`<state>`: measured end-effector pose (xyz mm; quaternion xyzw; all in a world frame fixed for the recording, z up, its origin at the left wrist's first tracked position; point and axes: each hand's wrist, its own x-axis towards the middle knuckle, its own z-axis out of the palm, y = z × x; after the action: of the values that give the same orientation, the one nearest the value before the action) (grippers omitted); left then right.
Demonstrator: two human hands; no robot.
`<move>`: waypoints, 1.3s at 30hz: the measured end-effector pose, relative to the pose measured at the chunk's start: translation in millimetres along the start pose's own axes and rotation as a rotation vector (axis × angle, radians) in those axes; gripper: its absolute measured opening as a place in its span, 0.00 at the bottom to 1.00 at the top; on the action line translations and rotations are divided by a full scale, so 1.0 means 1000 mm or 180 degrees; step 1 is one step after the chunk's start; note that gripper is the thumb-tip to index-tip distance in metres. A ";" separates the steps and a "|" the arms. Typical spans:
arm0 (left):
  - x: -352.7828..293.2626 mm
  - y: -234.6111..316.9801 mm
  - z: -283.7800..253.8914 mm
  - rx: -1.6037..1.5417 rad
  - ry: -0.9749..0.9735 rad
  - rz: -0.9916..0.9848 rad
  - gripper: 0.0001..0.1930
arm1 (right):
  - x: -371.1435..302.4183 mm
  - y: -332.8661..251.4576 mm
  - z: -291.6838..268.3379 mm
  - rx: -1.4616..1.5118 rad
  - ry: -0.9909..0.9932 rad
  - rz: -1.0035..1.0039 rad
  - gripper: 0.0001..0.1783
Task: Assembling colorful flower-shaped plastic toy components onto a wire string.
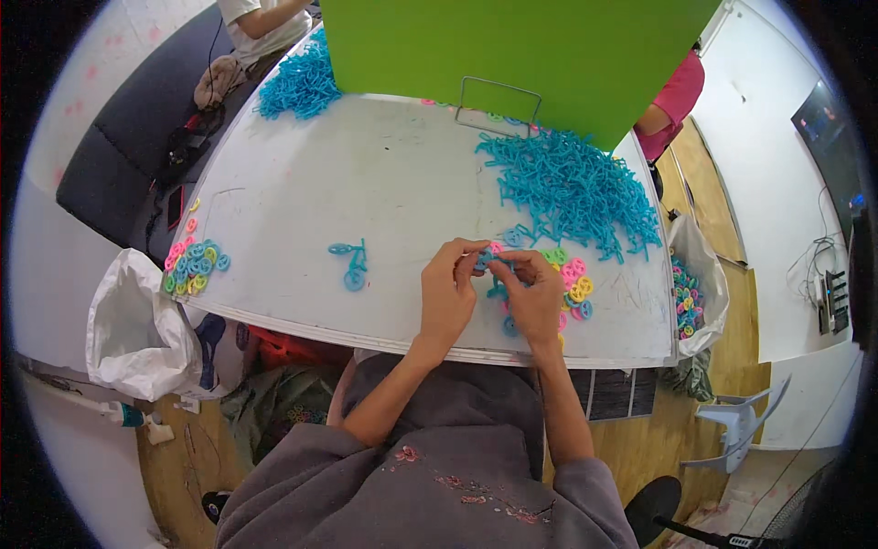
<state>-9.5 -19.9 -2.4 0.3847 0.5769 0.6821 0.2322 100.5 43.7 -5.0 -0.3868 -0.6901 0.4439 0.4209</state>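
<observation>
Above the white counter's (402, 174) near side, left hand (447, 291) and right hand (534, 300) pinch a small blue plastic piece (485, 262) between their fingers; coloured wheels (573, 270) crowd the right, blue sticks (576, 197) heap beyond, a green panel (512, 55) blocks the far side!

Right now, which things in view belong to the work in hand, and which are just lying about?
Work, it seems: blue piece in left hand and right hand; blue parts pile; coloured wheels; two-wheeled item.

Probably unrelated: brown fuzzy item; pale chair.
</observation>
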 end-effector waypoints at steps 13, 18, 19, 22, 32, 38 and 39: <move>0.004 0.004 0.002 -0.0169 -0.0431 -0.0466 0.09 | 0.010 0.001 -0.041 0.1206 -0.1709 0.0436 0.16; -0.028 0.000 0.011 0.1516 -0.0688 0.0721 0.10 | 0.017 0.023 -0.053 0.1028 -0.0544 0.0067 0.11; -0.032 -0.001 0.013 0.1514 -0.0682 0.0721 0.10 | 0.019 0.025 -0.055 0.0741 -0.0337 -0.0222 0.09; -0.037 -0.010 0.025 0.1957 -0.0953 0.1035 0.11 | 0.021 0.025 -0.052 0.0327 0.0092 -0.0636 0.07; -0.008 0.001 0.015 -0.0192 -0.0425 -0.0550 0.06 | 0.010 0.016 -0.056 0.0643 -0.0004 0.0054 0.10; 0.001 0.002 0.003 -0.1061 -0.0752 -0.0816 0.08 | 0.005 0.006 -0.051 0.0038 -0.0204 -0.0239 0.09; 0.001 0.000 0.001 -0.0863 -0.0819 -0.0813 0.08 | 0.004 0.004 -0.050 -0.0117 -0.0225 -0.0279 0.09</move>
<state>-9.2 -17.9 -2.2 0.3576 0.4897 0.6638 0.4378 146.1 63.5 4.4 -0.3479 -0.7289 0.4256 0.4081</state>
